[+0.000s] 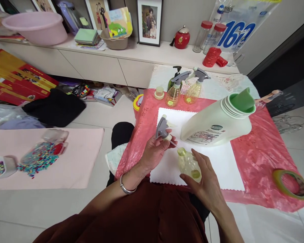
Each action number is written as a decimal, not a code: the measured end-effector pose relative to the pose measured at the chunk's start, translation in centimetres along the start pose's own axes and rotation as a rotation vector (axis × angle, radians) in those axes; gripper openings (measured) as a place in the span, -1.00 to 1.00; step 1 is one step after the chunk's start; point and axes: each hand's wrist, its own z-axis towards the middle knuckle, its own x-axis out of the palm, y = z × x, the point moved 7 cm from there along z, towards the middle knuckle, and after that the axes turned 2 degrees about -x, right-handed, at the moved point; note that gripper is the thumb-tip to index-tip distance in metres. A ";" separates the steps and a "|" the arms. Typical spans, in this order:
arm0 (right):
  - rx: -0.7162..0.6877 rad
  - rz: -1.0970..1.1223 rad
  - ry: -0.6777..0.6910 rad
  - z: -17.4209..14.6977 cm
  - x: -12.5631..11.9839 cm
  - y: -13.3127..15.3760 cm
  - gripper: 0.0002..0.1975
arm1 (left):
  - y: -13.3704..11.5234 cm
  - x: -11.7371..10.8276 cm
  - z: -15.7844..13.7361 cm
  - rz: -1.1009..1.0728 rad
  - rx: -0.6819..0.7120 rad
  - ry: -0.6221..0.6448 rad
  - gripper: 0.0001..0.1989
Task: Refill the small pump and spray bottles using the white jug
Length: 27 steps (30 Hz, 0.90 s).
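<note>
My left hand [155, 148] grips a grey trigger spray head [162, 127], its thin dip tube slanting down to the mouth of a small yellowish clear bottle [188, 165]. Whether the tube's tip is inside the neck I cannot tell. Around that bottle's right side curls my right hand [205, 179], holding it tilted over the white scalloped sheet [164, 168]. Just behind stands a large pale green jug [210, 125] with a green piece [243, 100] in its open mouth. Two spray bottles with grey heads, one left [173, 96] and one right [193, 91], stand farther back.
A pale cap [159, 92] and a dark pump bottle [171, 82] sit at the back of the table, on red plastic [144, 125]. Tape [291, 184] lies at the right. Colourful small pieces [40, 157] cover part of a pink mat [91, 145] at left.
</note>
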 end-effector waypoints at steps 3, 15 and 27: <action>-0.025 0.035 -0.012 0.2 0.2 0.7 -0.27 | 0.7 0.3 -0.2 0.040 0.007 0.040 -0.59; -0.084 0.085 -0.072 0.0 0.7 1.4 -0.31 | 2.1 1.1 -1.1 0.061 -0.086 0.100 -0.62; -0.145 0.185 -0.255 -0.7 0.7 1.2 -0.38 | 2.6 1.8 -1.5 -0.013 -0.150 0.096 -0.61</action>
